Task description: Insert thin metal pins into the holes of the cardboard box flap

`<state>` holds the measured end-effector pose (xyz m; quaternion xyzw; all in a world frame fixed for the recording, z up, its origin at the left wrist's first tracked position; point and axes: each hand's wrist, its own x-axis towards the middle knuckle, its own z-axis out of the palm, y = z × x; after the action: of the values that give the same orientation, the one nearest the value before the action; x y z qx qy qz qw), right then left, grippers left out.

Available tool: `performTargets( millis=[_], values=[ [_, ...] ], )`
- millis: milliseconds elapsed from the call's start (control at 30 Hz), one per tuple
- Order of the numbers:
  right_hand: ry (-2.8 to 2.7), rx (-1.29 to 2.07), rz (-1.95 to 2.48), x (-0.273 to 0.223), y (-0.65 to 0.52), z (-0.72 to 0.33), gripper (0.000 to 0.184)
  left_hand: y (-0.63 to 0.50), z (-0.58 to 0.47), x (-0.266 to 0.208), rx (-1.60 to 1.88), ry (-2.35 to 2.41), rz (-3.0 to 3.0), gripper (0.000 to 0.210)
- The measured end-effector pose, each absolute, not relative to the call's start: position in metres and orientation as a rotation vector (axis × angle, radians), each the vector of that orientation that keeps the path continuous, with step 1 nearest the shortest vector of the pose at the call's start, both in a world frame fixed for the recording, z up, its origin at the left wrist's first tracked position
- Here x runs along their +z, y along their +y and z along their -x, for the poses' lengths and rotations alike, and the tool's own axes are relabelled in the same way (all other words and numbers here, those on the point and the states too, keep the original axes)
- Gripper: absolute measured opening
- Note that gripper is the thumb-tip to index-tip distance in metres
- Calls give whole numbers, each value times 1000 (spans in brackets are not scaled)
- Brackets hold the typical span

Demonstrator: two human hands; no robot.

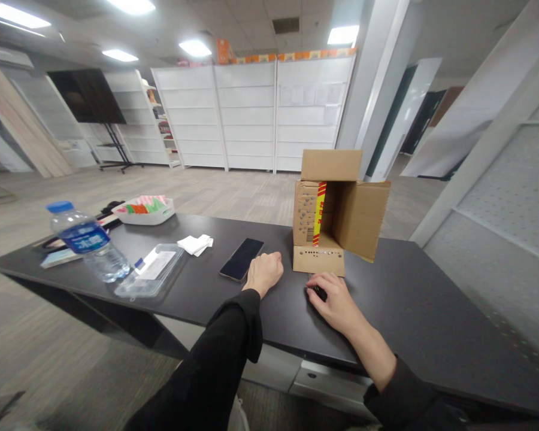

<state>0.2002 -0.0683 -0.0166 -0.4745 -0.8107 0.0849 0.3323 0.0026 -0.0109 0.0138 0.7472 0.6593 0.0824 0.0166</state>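
Observation:
My right hand (pixel 335 302) is curled over a small black computer mouse (pixel 318 293) and covers most of it. My left hand (pixel 264 273) rests on the dark table as a loose fist, and nothing shows in it. Just left of that fist lies a black-screened phone (pixel 241 260), close to the wrist. An open cardboard box (pixel 305 218) stands on its side behind the mouse, its opening towards me. Yellow and red tape runs down its inner wall. The box's lower flap (pixel 318 261) reaches down near my right fingers.
Left on the table (pixel 413 311) are a folded white tissue (pixel 196 244), a clear plastic case (pixel 155 272), a water bottle (pixel 87 239) with a blue cap and a white basket (pixel 148 215) of colourful packets. A partition (pixel 503 227) borders the right side.

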Motion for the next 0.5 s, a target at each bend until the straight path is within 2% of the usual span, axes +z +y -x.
performTargets(
  millis=[300,500],
  values=[
    [-1671,67,1304,-14,-67,-203,17,-11,-2,13,254,2049,-2324,38],
    [-1508,88,1310,-14,-68,-206,21,-12,-3,16,249,2048,-2312,37]
  ],
)
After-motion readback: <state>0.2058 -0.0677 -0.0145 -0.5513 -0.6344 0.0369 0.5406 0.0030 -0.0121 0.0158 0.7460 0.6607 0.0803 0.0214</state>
